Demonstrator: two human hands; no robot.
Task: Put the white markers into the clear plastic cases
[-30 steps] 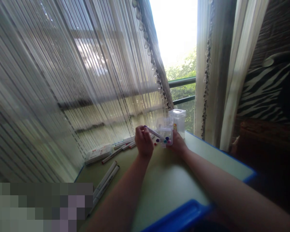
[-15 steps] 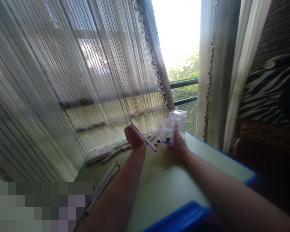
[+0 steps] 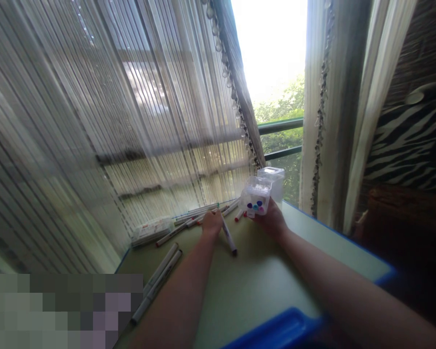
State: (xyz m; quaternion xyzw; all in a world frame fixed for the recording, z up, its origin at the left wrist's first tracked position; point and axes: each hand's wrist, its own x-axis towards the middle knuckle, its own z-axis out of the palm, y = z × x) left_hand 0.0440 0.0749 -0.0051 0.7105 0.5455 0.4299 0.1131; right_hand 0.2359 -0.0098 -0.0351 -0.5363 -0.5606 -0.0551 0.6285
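Observation:
My left hand is low over the table's far part, its fingers closed at the far end of a white marker with a dark tip. The marker slants toward me; whether it touches the table I cannot tell. My right hand grips a clear plastic case from its right side, tilted so its end faces me. Dark blue, teal and pink marker ends show through it. Several loose markers lie just beyond and left of my left hand. A red-ended marker lies by the case.
A clear plastic box stands behind the case. At the table's left edge lies a clear flat pack. Two thick markers lie beside my left forearm. The pale green table has a blue rim, with curtains beyond it.
My left hand has lowered toward the table with the marker, which now points more toward me. My right hand has tipped the case and raised it slightly.

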